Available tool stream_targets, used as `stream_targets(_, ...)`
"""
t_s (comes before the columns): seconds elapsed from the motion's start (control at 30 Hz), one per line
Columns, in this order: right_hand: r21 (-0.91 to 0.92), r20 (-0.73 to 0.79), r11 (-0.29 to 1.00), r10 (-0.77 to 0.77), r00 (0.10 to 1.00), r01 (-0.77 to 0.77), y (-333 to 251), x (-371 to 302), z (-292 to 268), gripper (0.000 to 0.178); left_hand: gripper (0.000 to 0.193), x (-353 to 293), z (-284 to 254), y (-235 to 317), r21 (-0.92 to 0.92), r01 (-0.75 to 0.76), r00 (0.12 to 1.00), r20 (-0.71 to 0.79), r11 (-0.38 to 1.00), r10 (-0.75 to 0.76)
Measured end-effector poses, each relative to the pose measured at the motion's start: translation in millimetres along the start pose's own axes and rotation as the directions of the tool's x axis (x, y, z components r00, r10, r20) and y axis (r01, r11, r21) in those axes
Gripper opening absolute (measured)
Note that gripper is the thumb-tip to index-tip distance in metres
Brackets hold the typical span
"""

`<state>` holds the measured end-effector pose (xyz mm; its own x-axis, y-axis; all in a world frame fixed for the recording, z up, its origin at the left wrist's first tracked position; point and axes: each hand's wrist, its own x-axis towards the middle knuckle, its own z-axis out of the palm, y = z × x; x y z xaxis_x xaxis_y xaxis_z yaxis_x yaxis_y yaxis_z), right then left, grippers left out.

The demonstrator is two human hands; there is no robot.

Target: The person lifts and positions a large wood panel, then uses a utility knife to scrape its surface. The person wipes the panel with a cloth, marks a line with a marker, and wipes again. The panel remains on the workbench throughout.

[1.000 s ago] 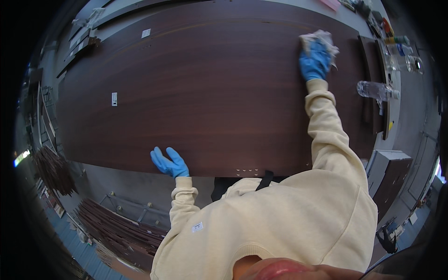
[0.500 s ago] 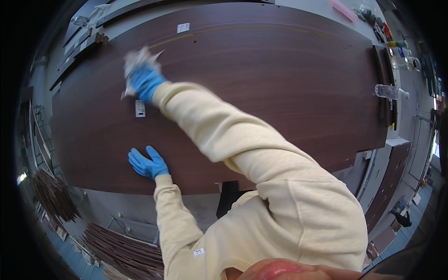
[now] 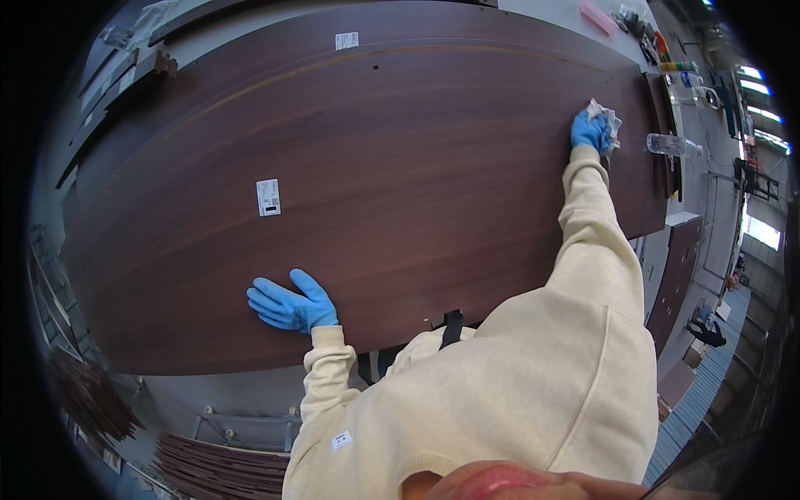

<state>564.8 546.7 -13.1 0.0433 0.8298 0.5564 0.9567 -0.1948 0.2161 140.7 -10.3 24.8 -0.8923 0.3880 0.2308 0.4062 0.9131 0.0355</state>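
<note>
A large dark brown wooden panel [image 3: 417,183] spreads across the view beneath both hands. My right hand [image 3: 590,133], in a blue glove, is closed on a whitish cloth [image 3: 614,127] pressed to the panel near its right end. On the panel's near left part rests my left hand [image 3: 292,305], also blue-gloved, flat with the fingers stretched out and the thumb apart. Two white labels lie on the wood: one label [image 3: 268,197] beyond my left hand, the other label [image 3: 347,41] near the far edge.
A clear plastic bottle [image 3: 673,146] lies just right of the cloth, by dark strips at the panel's end. Other bottles and a pink roll [image 3: 598,17] are at the far right. Dark boards [image 3: 108,104] edge the far left; stacked strips [image 3: 218,467] stand at lower left.
My right hand has swept the cloth from the panel's left side across to its right end. My left hand still lies flat on the near left part. The view has shifted somewhat.
</note>
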Motion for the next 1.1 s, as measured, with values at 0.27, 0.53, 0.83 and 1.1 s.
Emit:
stream_targets(0.27,0.802,-0.276,0.137,-0.778,0.564,0.581,-304,-244,-368,0.034,0.074,0,13,-15,-0.015,-0.083,0.996,-0.015,0.996,0.083)
stream_targets(0.53,0.862,-0.065,0.296,-0.741,0.668,0.412,-235,-201,-291,0.033,0.057,0,-4,-8,-0.152,-0.061,0.997,-0.058,0.987,0.052)
stream_targets(0.83,0.143,-0.199,0.969,-0.172,0.965,0.202,54,-86,-72,0.039,0.055,-5,17,-5,-0.095,-0.044,0.996,-0.086,0.994,0.036)
stream_targets(1.1,0.864,-0.341,-0.024,-0.762,0.550,0.503,-154,-353,-361,0.044,0.052,9,34,-35,-0.229,-0.053,0.988,-0.153,0.972,0.018)
